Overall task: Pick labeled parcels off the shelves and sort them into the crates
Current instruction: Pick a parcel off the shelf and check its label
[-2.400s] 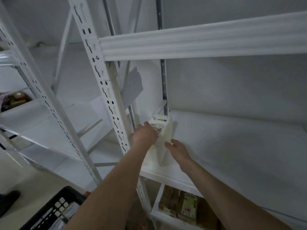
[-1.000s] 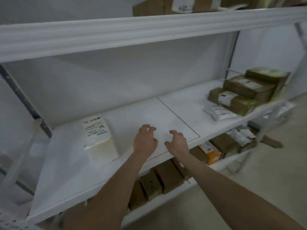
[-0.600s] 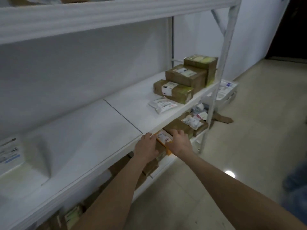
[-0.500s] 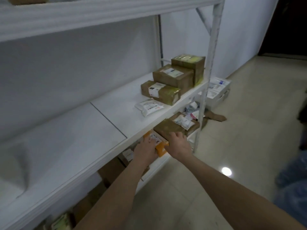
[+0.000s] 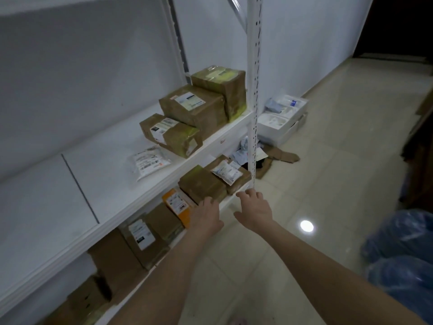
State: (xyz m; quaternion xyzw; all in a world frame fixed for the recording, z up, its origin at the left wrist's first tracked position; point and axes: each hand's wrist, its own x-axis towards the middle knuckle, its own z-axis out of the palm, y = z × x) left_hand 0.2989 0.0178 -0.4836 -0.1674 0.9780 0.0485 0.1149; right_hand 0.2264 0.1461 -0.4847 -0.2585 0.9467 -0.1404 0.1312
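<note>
Both arms reach out toward the lower shelf of a white rack point(image 5: 150, 198). My left hand point(image 5: 207, 218) hovers with relaxed fingers at the near edge of a brown taped parcel point(image 5: 201, 185) and beside an orange box point(image 5: 177, 204); it holds nothing. My right hand point(image 5: 254, 211) is spread open just right of it, near the foot of the white upright post point(image 5: 254, 102), also empty. On the shelf above lie three brown labeled boxes point(image 5: 192, 109) and a white labeled pouch point(image 5: 148, 161). No crate is in view.
More brown labeled boxes point(image 5: 140, 235) fill the lower shelf to the left. A small white pouch point(image 5: 226, 172) lies on a brown parcel. White foam trays point(image 5: 281, 118) and flattened cardboard point(image 5: 281, 157) sit on the tiled floor. Blue plastic bags point(image 5: 403, 254) stand at right.
I have turned and moved right along the rack, away from the white parcel I handled at the left end. Both empty hands dropped from the middle shelf to the lower shelf's parcels.
</note>
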